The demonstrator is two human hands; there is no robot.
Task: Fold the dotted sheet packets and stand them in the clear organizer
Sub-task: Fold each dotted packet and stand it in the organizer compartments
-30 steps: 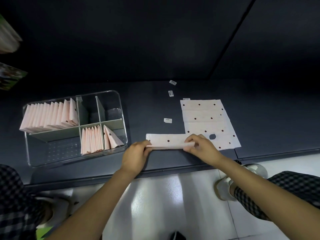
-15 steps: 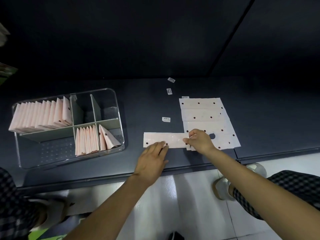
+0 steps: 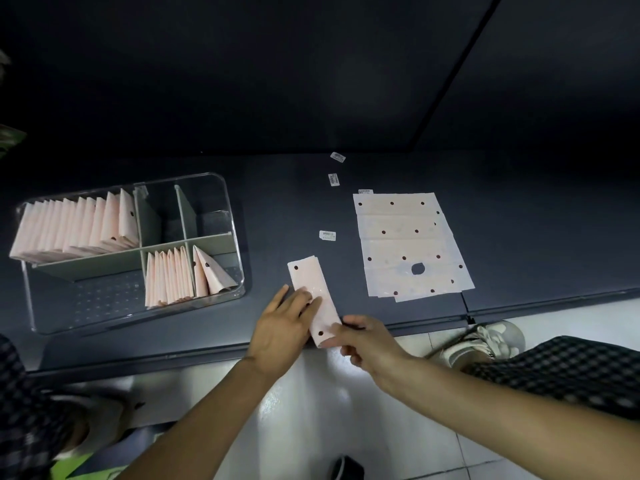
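A long folded strip [image 3: 313,299] of pink dotted sheet lies on the tabletop [image 3: 284,209] just right of the clear organizer [image 3: 228,209], its near end at the tabletop's front edge. It looks like a packet already folded lengthwise and now set up for a crosswise fold. The left hand [image 3: 284,327] lies flat on the strip's middle, fingers [image 3: 304,301] straight and slightly spread, apparently to pin the paper so it does not slide. The right hand [image 3: 363,341] reaches in from the right with its wrist low; its fingers pinch the strip's near end, probably to lift it over the pinned middle.

Inside the organizer, finished packets [image 3: 79,226] stand in a row in the far-left compartment, more [image 3: 169,275] stand in the near-right one, the last of them leaning. A stack of unfolded sheets [image 3: 408,244] lies flat well to the right of the organizer, past the strip, and small labels [image 3: 327,235] are scattered between.
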